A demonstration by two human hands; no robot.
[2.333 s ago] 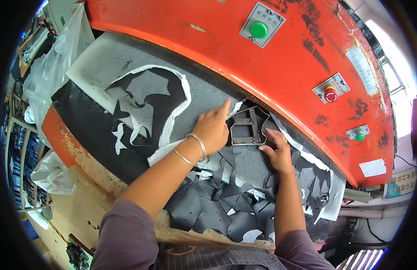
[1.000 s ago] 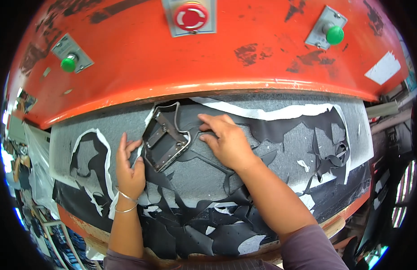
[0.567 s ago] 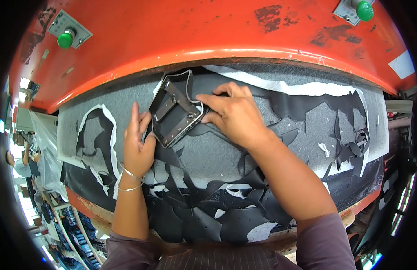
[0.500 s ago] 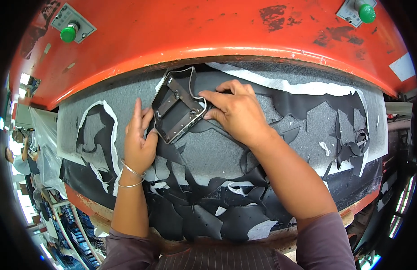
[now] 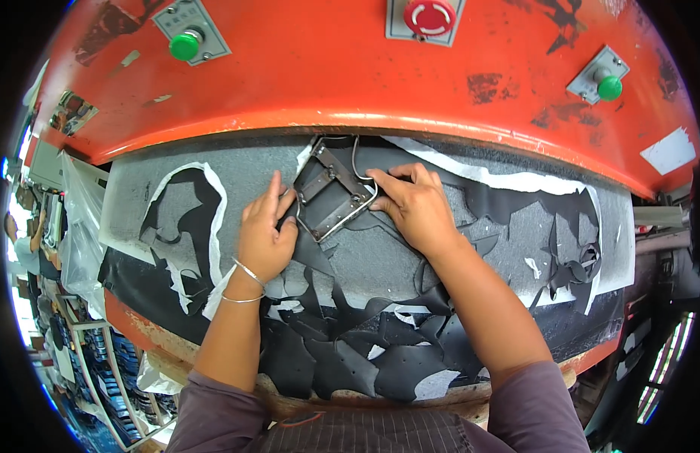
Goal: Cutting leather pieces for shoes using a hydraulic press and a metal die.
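Observation:
A metal cutting die (image 5: 317, 186), an open frame with crossbars and a thin curved edge, lies on black sheet material at the back centre of a grey board. My left hand (image 5: 265, 240) presses its thumb and a fingertip against the die's left side, its index finger stretched forward. On the opposite side, my right hand (image 5: 423, 213) pinches the die's edge between thumb and index finger. The black sheet (image 5: 492, 202) has ragged cut-outs and a white border along its far edge. Several cut black pieces (image 5: 342, 366) overlap along the near edge.
The red machine body (image 5: 304, 83) rises just behind the board, with green buttons (image 5: 184, 46) and a red button (image 5: 429, 16). Black scraps (image 5: 203, 202) lie at left; curled strips (image 5: 572, 268) at right. A rack (image 5: 112, 362) stands lower left. Another person (image 5: 25, 245) is far left.
My view has shifted, bringing the red button into sight. Both hands remain at the die's sides, and its position on the board looks nearly the same.

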